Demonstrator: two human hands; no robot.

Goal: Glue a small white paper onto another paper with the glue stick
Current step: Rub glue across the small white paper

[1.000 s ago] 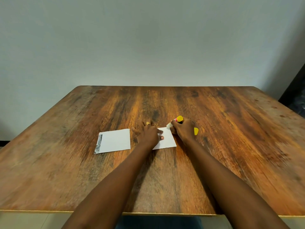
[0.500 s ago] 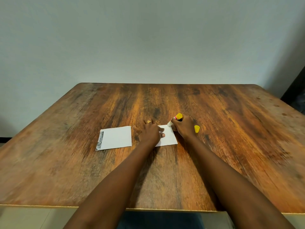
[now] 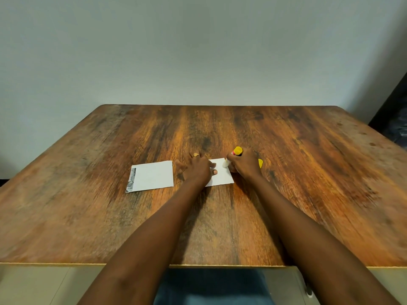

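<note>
Right hand (image 3: 245, 165) rubs glue stick (image 3: 233, 156) on paper (image 3: 221, 176) (left hand (image 3: 197, 170) pinning it).

Worn wood-grain table (image 3: 286, 172), plain pale wall (image 3: 198, 51) behind, dark object (image 3: 394, 119) at far right edge, pale floor tiles (image 3: 44, 285) below

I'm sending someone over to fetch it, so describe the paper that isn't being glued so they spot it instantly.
On the brown wooden table, look left of the person's left hand. The free white rectangular paper lies flat there, untouched. Unlike the white paper under the hands, it has a grey printed strip along its left edge.
</note>
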